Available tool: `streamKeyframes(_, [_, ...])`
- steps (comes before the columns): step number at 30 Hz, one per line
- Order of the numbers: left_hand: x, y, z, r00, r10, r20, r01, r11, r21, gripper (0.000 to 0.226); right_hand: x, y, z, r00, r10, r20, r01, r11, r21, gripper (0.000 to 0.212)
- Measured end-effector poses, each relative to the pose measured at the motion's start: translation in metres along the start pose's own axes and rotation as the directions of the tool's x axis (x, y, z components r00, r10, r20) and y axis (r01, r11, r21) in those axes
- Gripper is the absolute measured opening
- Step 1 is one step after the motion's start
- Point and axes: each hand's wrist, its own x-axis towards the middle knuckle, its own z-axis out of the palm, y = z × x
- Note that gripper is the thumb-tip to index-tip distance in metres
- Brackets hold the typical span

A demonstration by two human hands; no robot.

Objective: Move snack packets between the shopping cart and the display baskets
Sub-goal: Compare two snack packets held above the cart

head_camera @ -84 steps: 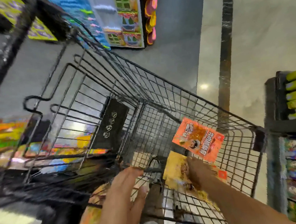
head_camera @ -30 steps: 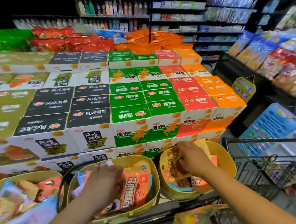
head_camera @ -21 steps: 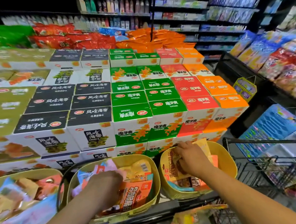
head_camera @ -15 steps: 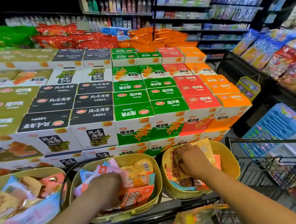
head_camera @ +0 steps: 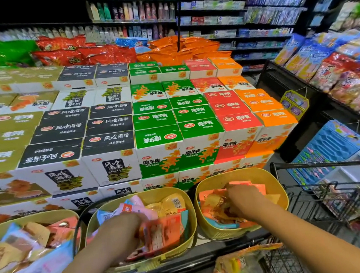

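In yellow baskets (head_camera: 260, 173): both hands among snack pkts. Left hand (head_camera: 126, 231) pinches orange pkt (head_camera: 160, 235); right hand (head_camera: 243, 200) fingers curled, hold unclear. Pkts prob. light, floppy, slick; pinch at edge seam.

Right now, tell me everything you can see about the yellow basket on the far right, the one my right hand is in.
The rightmost yellow basket is a rounded, glossy tub with a rolled rim, plastic or metal by its look. It stands upright on the dark display ledge, below the stacked snack cartons and beside the shopping cart. It is about half full of orange and yellow snack packets. The right hand reaches in, fingers curled onto the packets.
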Motion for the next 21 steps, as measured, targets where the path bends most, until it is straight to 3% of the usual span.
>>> streamKeyframes(3, [-0.008, -0.026, -0.02, 0.984, -0.031, -0.175, -0.023, 0.955, -0.296, 0.005, -0.031, 0.024, -0.014, 0.984, 0.129, -0.126, -0.097, 0.967, 0.236, 0.044])
streamKeyframes(6, [-0.015, -0.034, -0.047, 0.947, -0.083, -0.312, -0.153, 0.735, -0.661, 0.011, -0.079, 0.048, -0.027, 0.898, 0.339, -0.282, -0.101, 0.781, 0.616, 0.032])
streamKeyframes(8, [-0.019, -0.02, -0.062, 0.91, -0.134, -0.393, -0.265, 0.541, -0.798, 0.022, -0.113, 0.059, -0.032, 0.795, 0.527, -0.3, -0.026, 0.524, 0.851, 0.019])
streamKeyframes(10, [-0.014, 0.005, -0.069, 0.901, -0.148, -0.409, -0.353, 0.299, -0.887, 0.037, -0.147, 0.062, -0.037, 0.706, 0.652, -0.276, 0.157, 0.236, 0.959, 0.016])
streamKeyframes(13, [0.004, 0.056, -0.066, 0.94, -0.086, -0.331, -0.336, -0.043, -0.941, 0.041, -0.189, 0.061, -0.029, 0.629, 0.763, -0.147, 0.369, -0.128, 0.92, 0.028])
streamKeyframes(15, [0.016, 0.093, -0.059, 0.959, 0.009, -0.285, -0.279, -0.18, -0.943, 0.037, -0.213, 0.061, -0.015, 0.602, 0.798, -0.034, 0.465, -0.316, 0.827, 0.034])
streamKeyframes(18, [0.03, 0.147, -0.044, 0.968, 0.162, -0.191, -0.155, -0.213, -0.965, 0.042, -0.25, 0.065, 0.017, 0.51, 0.849, 0.137, 0.505, -0.424, 0.752, 0.041])
streamKeyframes(21, [0.041, 0.201, -0.03, 0.956, 0.262, -0.13, -0.092, -0.153, -0.984, 0.036, -0.293, 0.077, 0.057, 0.425, 0.863, 0.273, 0.493, -0.474, 0.73, 0.041])
